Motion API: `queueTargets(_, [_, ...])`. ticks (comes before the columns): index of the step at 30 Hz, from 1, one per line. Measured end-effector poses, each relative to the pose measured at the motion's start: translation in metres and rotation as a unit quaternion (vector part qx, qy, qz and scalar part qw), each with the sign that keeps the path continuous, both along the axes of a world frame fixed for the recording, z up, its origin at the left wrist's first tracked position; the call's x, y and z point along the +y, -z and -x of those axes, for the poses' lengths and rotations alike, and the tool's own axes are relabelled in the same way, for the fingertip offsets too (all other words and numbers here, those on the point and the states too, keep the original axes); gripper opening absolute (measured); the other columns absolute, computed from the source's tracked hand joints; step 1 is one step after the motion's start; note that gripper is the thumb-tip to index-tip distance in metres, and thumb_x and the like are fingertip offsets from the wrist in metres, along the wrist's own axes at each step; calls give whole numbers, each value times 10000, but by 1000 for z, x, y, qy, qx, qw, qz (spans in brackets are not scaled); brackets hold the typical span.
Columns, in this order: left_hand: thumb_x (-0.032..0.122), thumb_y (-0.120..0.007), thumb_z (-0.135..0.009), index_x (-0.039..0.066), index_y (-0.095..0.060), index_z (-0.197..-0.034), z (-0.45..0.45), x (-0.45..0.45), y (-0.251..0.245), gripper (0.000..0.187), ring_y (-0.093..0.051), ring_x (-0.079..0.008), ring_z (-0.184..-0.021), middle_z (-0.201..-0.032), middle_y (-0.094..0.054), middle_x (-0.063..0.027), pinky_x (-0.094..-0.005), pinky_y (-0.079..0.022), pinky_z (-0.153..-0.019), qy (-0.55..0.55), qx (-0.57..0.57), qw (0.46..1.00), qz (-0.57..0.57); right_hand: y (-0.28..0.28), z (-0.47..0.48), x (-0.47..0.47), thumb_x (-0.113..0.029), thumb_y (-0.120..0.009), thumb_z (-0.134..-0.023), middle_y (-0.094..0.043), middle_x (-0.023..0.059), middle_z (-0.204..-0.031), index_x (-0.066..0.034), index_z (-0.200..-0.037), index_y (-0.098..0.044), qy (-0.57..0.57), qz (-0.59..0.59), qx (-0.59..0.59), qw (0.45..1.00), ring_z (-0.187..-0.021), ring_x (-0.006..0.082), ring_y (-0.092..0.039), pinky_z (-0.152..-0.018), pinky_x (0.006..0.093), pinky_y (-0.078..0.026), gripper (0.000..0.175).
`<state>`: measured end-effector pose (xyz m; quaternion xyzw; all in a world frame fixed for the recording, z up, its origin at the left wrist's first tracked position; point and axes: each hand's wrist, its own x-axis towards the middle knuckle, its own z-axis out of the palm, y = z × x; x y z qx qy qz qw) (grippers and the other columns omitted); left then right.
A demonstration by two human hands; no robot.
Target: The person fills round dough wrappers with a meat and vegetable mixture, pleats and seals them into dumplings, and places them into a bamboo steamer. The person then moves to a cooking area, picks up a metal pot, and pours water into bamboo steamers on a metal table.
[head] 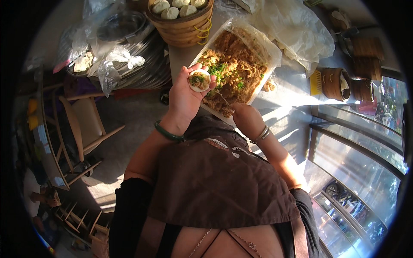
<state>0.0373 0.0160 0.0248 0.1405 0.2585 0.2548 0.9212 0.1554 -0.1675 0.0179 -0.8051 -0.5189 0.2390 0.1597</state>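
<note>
My left hand (187,96) is palm up and holds a round dough wrapper (194,88) on its fingers. A mound of meat filling with chopped green onion (200,80) lies on the wrapper. In my right hand (246,116) is a thin filling spatula or stick (223,97), its far end at the filling. Beneath and beyond both hands sits a large plastic-lined tray (274,62). Minced filling (240,66) spreads through it, topped with chopped green onion (218,71) on the left side. The tool's tip is hard to make out.
A bamboo steamer (180,32) with several filled buns (188,10) stands behind the tray. Stacked metal trays (148,67) and plastic bags (124,59) are at left. Smaller bamboo steamers (332,84) stand right, near glass windows (355,154). A wooden chair (85,125) is left; another person (40,196) sits beyond.
</note>
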Motion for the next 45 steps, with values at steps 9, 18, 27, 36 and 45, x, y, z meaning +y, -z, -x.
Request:
queueTargets(9, [357,-357,-995,15,-514,-1175,-3,-11,-16,417,-605,-292,-972,-1156,-556,-141,-420,-526,-788,89,46,992,-74,-33,-18,18,-137,-639,-814,-603,80,-875,-71,-1097,-574,-14,-75,14,997,-740,211,-620,-654,328,-509,298])
queueTargets(18, [248,-496,-951,-3,-492,-1239,-14,-31,-33,382,-603,-168,-900,-1091,-572,-75,-307,-528,-677,119,108,963,-215,-44,-4,69,-91,-683,-814,-636,35,-909,-10,-1256,-492,178,-126,385,897,-800,79,-589,-726,236,-504,488])
queueTargets(27, [125,-596,-897,-6,-568,-1031,4,-11,-9,189,-590,-104,-657,-866,-620,-55,-239,-485,-587,118,175,878,-430,-34,-9,68,14,-668,-786,-620,36,-952,-11,-1135,-570,256,-182,463,829,-828,93,-588,-740,241,-515,363])
queueTargets(36, [88,-653,-837,-11,-585,-825,2,-8,-13,121,-553,-89,-637,-706,-604,-47,-243,-444,-569,186,250,797,-518,-24,-9,71,16,-685,-760,-622,35,-920,-10,-1104,-582,236,-186,376,877,-841,104,-602,-749,245,-517,359])
queueTargets(45, [31,-669,-803,1,-584,-847,-2,-9,-4,100,-562,-109,-639,-728,-591,-55,-252,-457,-579,47,241,793,-558,-27,-8,74,-9,-663,-779,-643,49,-948,-8,-1093,-600,245,-175,444,844,-839,85,-594,-744,232,-511,321])
